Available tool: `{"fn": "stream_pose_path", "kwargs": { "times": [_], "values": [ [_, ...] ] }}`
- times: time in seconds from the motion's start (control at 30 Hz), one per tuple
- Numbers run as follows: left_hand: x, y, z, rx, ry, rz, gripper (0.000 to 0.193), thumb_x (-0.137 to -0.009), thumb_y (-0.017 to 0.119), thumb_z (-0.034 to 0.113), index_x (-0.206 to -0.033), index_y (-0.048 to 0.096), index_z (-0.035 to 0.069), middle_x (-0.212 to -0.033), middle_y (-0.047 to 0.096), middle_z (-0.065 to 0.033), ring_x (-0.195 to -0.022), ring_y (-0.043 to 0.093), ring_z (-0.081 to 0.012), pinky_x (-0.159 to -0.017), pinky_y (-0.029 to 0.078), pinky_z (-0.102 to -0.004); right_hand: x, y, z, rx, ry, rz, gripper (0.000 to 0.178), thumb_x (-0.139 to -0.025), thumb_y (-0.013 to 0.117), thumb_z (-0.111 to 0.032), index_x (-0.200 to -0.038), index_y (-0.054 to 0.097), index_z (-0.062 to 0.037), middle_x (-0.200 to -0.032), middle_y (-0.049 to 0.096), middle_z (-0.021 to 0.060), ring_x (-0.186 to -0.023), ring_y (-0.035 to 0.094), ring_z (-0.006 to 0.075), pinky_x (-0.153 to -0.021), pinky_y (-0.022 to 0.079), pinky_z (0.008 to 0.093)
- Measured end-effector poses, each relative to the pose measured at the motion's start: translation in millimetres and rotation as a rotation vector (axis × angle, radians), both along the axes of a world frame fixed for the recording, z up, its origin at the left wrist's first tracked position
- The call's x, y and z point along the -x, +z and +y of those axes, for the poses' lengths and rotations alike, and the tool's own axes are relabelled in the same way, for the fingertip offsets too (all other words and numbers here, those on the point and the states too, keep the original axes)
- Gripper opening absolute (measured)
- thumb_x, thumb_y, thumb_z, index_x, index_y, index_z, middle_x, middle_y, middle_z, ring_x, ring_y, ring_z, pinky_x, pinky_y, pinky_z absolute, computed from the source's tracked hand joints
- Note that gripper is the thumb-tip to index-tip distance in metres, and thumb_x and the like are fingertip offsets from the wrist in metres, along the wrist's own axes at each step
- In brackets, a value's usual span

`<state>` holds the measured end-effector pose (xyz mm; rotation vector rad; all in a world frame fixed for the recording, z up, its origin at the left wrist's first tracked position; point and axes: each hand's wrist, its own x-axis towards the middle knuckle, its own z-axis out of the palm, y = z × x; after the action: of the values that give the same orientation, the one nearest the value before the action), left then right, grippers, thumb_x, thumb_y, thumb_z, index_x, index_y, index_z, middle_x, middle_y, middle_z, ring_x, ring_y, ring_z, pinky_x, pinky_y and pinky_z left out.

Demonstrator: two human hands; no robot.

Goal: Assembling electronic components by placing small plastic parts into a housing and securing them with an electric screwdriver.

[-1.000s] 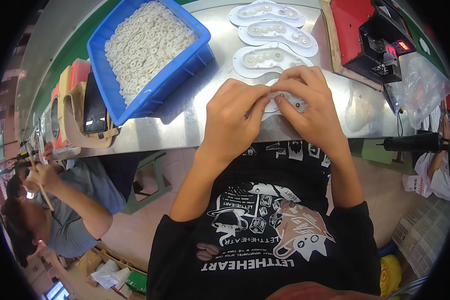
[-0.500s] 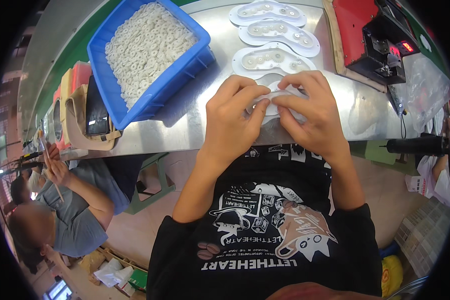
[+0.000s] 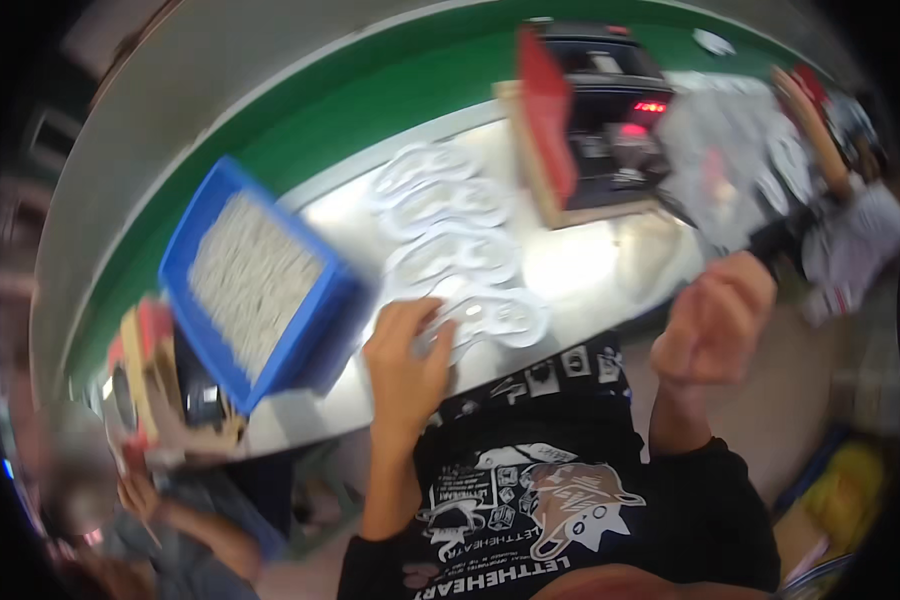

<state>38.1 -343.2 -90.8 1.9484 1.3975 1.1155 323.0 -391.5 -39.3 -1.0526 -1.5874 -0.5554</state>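
The nearest white plastic shell [image 3: 515, 318], long and rounded with a recessed middle, lies at the front of the metal table. My left hand [image 3: 408, 350] is at its left end, thumb and fingers pinched on the edge. Behind it, several similar white shells [image 3: 448, 252] lie in a row; blur hides the small parts in them. My right hand [image 3: 715, 320] is raised off to the right, past the table's front edge, away from the shells. Motion smears its fingers, and whether it holds anything does not show.
A blue bin [image 3: 305, 345] full of small pale gears stands on the left. At the back right is a red and black machine [image 3: 610, 130] with a lit red display, beside clear plastic bags [image 3: 715, 170]. Other people [image 3: 855, 240] sit at right and lower left.
My hands have parted: the left stays at the nearest shell, the right has swung away to the right. The view has turned, showing more of the machine and the table's right side.
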Motion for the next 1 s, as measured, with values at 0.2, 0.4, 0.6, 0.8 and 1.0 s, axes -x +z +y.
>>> {"fn": "stream_pose_path", "kwargs": {
  "times": [0.2, 0.4, 0.6, 0.8, 1.0],
  "values": [
    [-7.0, 12.0, -6.4, -0.064, -0.206, 0.119, 0.034, -0.077, 0.084, 0.007, -0.108, 0.072, -0.002, -0.102, 0.069, -0.0166, -0.096, 0.065, -0.0345, -0.084, 0.053, -0.0417, -90.2, -12.2, -38.2, -0.009, -0.305, 0.667, 0.049, -0.089, 0.071, 0.004, -0.135, 0.052, 0.0050, -0.130, 0.060, 0.0140, -0.114, 0.060, 0.0217, -0.103, 0.047, 0.0366],
    [-24.4, 9.6, -11.8, -0.123, -0.297, 0.183, 0.043, -0.074, 0.087, 0.010, -0.111, 0.071, -0.002, -0.108, 0.067, -0.0170, -0.096, 0.065, -0.0338, -0.083, 0.053, -0.0400, -128.5, -56.4, -48.2, 0.689, 0.003, 0.909, 0.049, -0.085, 0.076, -0.003, -0.129, 0.056, 0.0047, -0.095, 0.067, 0.0067, -0.089, 0.065, 0.0156, -0.085, 0.050, 0.0292],
    [-41.4, 0.2, -16.1, -0.165, -0.283, 0.154, 0.042, -0.076, 0.087, 0.011, -0.112, 0.070, -0.001, -0.108, 0.067, -0.0170, -0.097, 0.064, -0.0350, -0.084, 0.053, -0.0416, -86.7, -27.7, -30.1, 0.558, 0.436, 0.997, 0.042, -0.084, 0.072, -0.002, -0.122, 0.052, 0.0000, -0.076, 0.057, 0.0058, -0.055, 0.053, 0.0135, -0.056, 0.047, 0.0310],
    [-40.2, -2.9, -16.0, -0.186, -0.267, 0.193, 0.041, -0.076, 0.087, 0.012, -0.112, 0.070, -0.002, -0.109, 0.067, -0.0172, -0.098, 0.064, -0.0354, -0.084, 0.053, -0.0420, -52.7, 76.4, 36.9, 0.462, 0.539, 0.709, 0.038, -0.089, 0.072, -0.007, -0.123, 0.058, 0.0014, -0.081, 0.060, 0.0072, -0.063, 0.059, 0.0157, -0.057, 0.049, 0.0291],
    [-39.5, -3.5, -17.6, -0.184, -0.288, 0.206, 0.044, -0.078, 0.086, 0.013, -0.115, 0.069, -0.003, -0.112, 0.066, -0.0181, -0.098, 0.061, -0.0361, -0.084, 0.050, -0.0440, -41.8, 122.0, 106.8, 0.412, 0.666, 0.855, 0.026, -0.085, 0.081, -0.007, -0.101, 0.063, 0.0028, -0.070, 0.061, 0.0017, -0.057, 0.059, 0.0084, -0.055, 0.046, 0.0234]
  ]
}}
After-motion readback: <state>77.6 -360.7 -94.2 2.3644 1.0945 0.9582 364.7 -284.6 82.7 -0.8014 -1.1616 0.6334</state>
